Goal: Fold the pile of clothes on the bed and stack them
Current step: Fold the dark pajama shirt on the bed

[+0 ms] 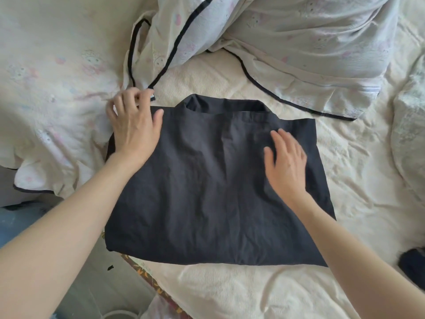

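Across the cream bed (230, 72) one dark garment (207, 180) is laid part-folded, smoothed by flat left hand (133, 127) and right hand (287, 162); stacking is judged undone.

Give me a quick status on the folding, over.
Left hand and right hand open, flat on black garment. Garment folded on bed. Printed duvet bunched just behind.
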